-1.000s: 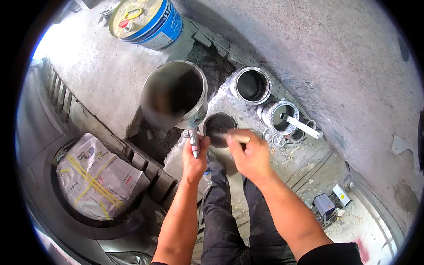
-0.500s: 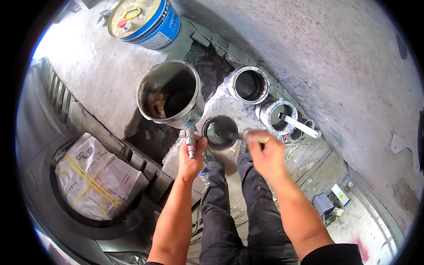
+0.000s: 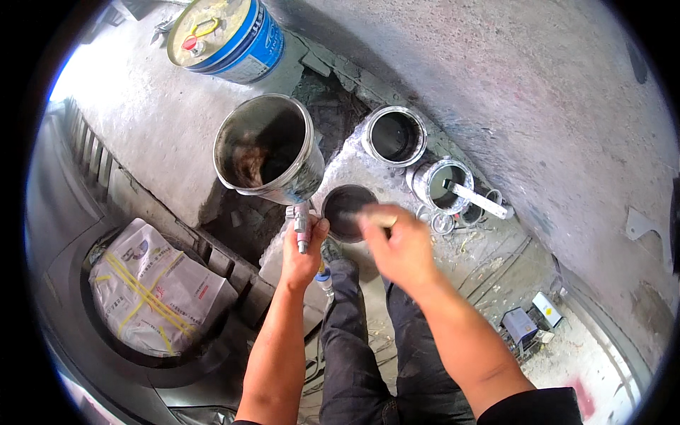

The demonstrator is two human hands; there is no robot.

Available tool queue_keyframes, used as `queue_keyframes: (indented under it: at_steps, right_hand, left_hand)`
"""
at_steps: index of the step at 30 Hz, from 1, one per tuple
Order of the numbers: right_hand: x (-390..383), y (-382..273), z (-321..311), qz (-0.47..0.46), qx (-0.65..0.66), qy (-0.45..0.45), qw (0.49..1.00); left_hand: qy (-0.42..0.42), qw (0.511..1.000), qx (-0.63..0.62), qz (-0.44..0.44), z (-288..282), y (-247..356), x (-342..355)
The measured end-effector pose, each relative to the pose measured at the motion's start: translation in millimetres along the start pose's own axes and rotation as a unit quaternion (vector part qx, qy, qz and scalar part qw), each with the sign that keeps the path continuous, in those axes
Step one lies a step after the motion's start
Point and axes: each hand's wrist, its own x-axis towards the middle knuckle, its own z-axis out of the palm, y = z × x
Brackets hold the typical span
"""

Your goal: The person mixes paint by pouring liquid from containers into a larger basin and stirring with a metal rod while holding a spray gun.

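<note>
My left hand [image 3: 300, 263] is closed round a spray gun [image 3: 302, 230], held upright in front of me. Right above the gun is its wide metal cup [image 3: 310, 166], open at the top, with dark and brownish residue inside. My right hand [image 3: 400, 244] is closed, its fingers smeared by motion, at the right rim of a round dark container [image 3: 346, 237]. The dark brush-like tool in it is mostly lost in the blur over that container. Below the left hand hangs a blue and yellow hose fitting [image 3: 324, 276].
A can of dark liquid [image 3: 363, 142] and a paint-streaked can [image 3: 419, 188] with a flat white stick [image 3: 482, 200] stand by the wall. Far left is a blue drum [image 3: 265, 46]. A wheel wrapped in printed sheeting [image 3: 156, 290] lies at left; small boxes [image 3: 519, 324] sit lower right.
My right hand has swept left, closer to the spray gun and over the dark container. The left hand with the gun has shifted only slightly left.
</note>
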Motion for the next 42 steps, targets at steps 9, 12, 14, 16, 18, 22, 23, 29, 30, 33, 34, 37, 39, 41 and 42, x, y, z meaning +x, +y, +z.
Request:
queue_keyframes:
  at_steps: [9,12,14,16,18,22,23,29,30,33,34,37,39,41,42]
  right_hand:
    - [-3,14,-6,0.021,0.033,0.036,0.999]
    - [-24,9,-8,0.083,0.009,0.024,0.996]
    - [-25,35,-18,0.076,0.067,0.075,0.992]
    - [-11,21,-19,0.105,0.051,0.073,0.99]
    - [-11,15,-10,0.099,0.054,0.067,0.991]
    - [-17,25,-18,0.104,0.046,0.074,0.991]
    - [-16,29,-22,0.116,0.064,0.09,0.987]
    - [-17,16,-14,0.102,0.045,0.065,0.992]
    - [-18,21,-21,0.13,0.057,0.072,0.987]
    - [-16,18,-13,0.1,0.068,0.087,0.989]
    - [-14,12,-10,0.065,0.033,0.068,0.995]
    - [-19,17,-13,0.053,0.001,0.055,0.997]
    - [-25,19,-22,0.088,0.029,0.07,0.993]
    - [-24,14,-18,0.015,-0.001,0.059,0.998]
    - [-21,12,-12,-0.03,-0.023,0.045,0.998]
  left_hand:
    - [0.001,1.0,0.002,0.006,-4,-6,0]
    - [0.01,0.999,-0.035,0.037,-4,-15,1]
    - [-0.009,0.999,-0.023,0.038,-4,-9,2]
    - [-0.016,0.999,-0.014,0.039,-6,-11,1]
    - [-0.019,0.999,-0.01,0.046,-6,-12,2]
    - [-0.015,1.0,-0.025,0.0,-4,-3,-1]
    - [-0.014,0.999,-0.028,-0.012,-4,1,-1]
    - [-0.027,0.999,-0.021,-0.009,-2,7,-4]
    - [-0.024,0.999,-0.022,-0.008,-1,6,-5]
    - [-0.028,0.999,-0.033,-0.016,-3,6,-3]
    - [-0.029,0.999,-0.03,-0.016,-1,5,-3]
    - [-0.026,0.999,-0.018,-0.004,-1,2,-3]
    - [-0.023,1.0,-0.006,0.021,-1,-2,-2]
    - [-0.028,0.999,-0.024,0.022,0,-2,-2]
    - [-0.03,0.999,-0.033,0.024,0,-1,-2]
